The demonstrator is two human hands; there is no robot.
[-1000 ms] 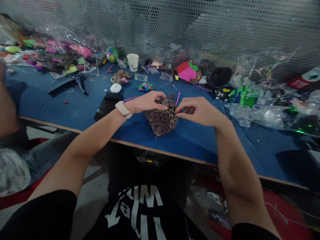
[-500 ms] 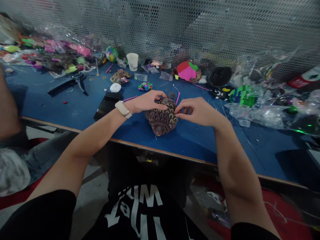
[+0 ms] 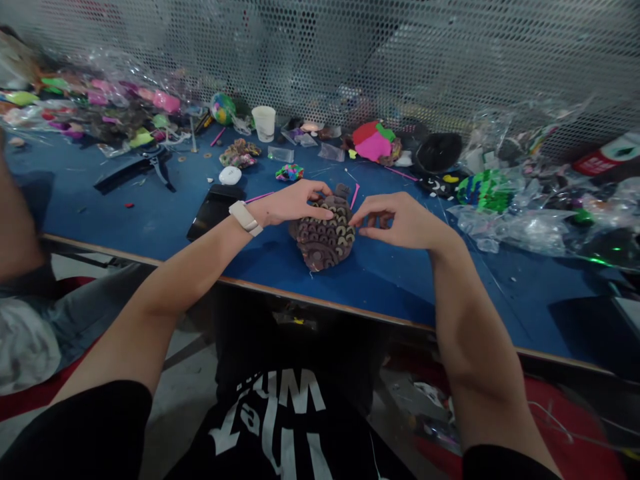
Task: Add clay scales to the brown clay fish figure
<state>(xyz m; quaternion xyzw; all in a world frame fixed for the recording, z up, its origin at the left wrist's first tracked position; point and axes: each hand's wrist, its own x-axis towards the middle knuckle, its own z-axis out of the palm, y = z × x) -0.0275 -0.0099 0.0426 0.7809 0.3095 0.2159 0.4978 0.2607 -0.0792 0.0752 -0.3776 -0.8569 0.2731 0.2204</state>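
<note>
Here's the broad blue table [image 3: 150, 220], running beneath the brown scaled piece [image 3: 321, 243] and taking its weight, it seems, so neither hand needs to lift. In comes the left hand [image 3: 295, 201], laid across the piece's upper left part, thumb and fingers moderately spread, probably to steady it; whether they squeeze, I can't tell. Over on the piece's right edge, the right hand [image 3: 400, 219] has its index fingertip up against the scales, thumb close by, leaving a narrow gap. That looks like a posture for fine contact, though I can't tell whether anything tiny is pinched there. Left of the piece lies a dark flat slab [image 3: 213, 215], outside the working spot. A paper cup [image 3: 264, 125] stands upright beyond the piece, off to its left, likely safe from elbows there. And smallest, a pink stick [image 3: 355, 196] rests just behind the piece, seemingly within easy reach.
</note>
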